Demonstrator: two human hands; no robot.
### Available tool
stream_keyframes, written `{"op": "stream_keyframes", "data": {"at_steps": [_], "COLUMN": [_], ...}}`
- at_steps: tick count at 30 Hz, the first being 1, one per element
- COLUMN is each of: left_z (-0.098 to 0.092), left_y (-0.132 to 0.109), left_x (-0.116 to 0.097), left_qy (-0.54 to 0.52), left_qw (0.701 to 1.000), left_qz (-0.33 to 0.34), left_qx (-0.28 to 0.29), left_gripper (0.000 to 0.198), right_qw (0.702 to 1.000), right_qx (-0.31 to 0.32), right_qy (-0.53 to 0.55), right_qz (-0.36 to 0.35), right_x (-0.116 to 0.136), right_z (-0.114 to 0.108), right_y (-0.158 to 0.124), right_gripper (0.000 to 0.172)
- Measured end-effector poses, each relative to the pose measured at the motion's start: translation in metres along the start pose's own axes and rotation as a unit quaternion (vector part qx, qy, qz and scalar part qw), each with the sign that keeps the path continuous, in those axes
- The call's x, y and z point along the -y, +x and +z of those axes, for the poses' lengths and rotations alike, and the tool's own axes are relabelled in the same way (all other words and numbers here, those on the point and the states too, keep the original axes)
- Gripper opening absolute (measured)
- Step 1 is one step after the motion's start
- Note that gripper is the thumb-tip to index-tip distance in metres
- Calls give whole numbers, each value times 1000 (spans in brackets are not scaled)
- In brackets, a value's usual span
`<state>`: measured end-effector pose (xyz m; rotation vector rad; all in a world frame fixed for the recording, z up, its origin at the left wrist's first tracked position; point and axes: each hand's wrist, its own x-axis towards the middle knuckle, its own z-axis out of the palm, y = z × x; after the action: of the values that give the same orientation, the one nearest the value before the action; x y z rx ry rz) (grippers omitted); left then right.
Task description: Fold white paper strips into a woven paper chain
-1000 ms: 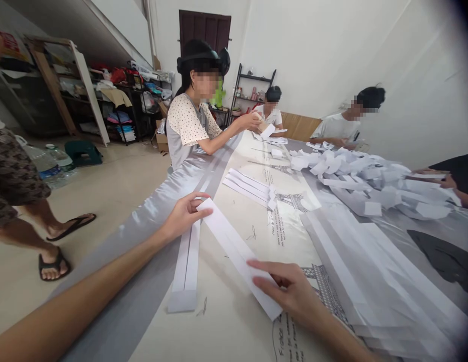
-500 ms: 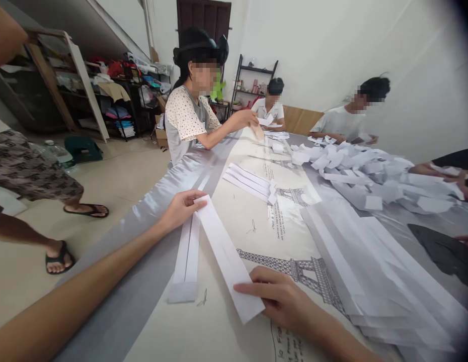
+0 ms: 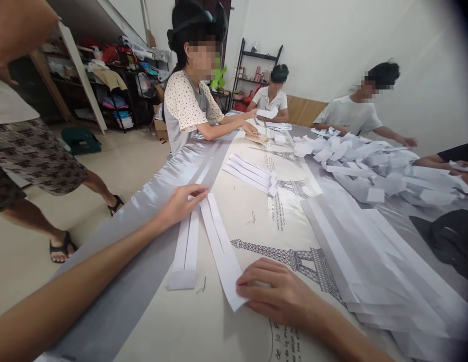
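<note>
A long white paper strip (image 3: 218,241) lies flat on the table, folded lengthwise. My left hand (image 3: 181,203) pinches its far end with closed fingers. My right hand (image 3: 277,291) presses on its near end with fingers stretched out flat. Just left of it lies another folded strip (image 3: 186,251), untouched.
A stack of long white sheets (image 3: 370,251) lies at the right. A heap of folded paper pieces (image 3: 370,166) covers the far right, and several strips (image 3: 249,176) lie mid-table. Three people sit along the table's far side; another person in sandals (image 3: 62,246) stands at the left.
The strip was held slanting above the table; now it lies flat and narrower, folded lengthwise. My right hand has slid left and flattened on it. The standing person has stepped closer.
</note>
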<state>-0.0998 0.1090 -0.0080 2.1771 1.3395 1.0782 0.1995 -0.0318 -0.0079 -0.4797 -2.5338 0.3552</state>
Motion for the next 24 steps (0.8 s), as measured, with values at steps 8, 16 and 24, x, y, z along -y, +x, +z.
{"op": "stream_keyframes", "data": {"at_steps": [8, 16, 24], "left_z": [-14, 27, 36], "left_y": [-2, -30, -35], "left_x": [-4, -30, -32], "left_qy": [116, 149, 193], "left_qw": [983, 969, 955], "left_qz": [101, 119, 168], "left_qx": [102, 156, 151], "left_gripper": [40, 39, 46], "right_qw": [999, 999, 999], "right_qx": [10, 32, 34], "right_qy": [-32, 1, -10], "right_qz": [19, 14, 16], "right_x": [8, 15, 16], "right_z": [-2, 4, 1], "right_y": [4, 6, 9], "right_gripper": [13, 11, 17]}}
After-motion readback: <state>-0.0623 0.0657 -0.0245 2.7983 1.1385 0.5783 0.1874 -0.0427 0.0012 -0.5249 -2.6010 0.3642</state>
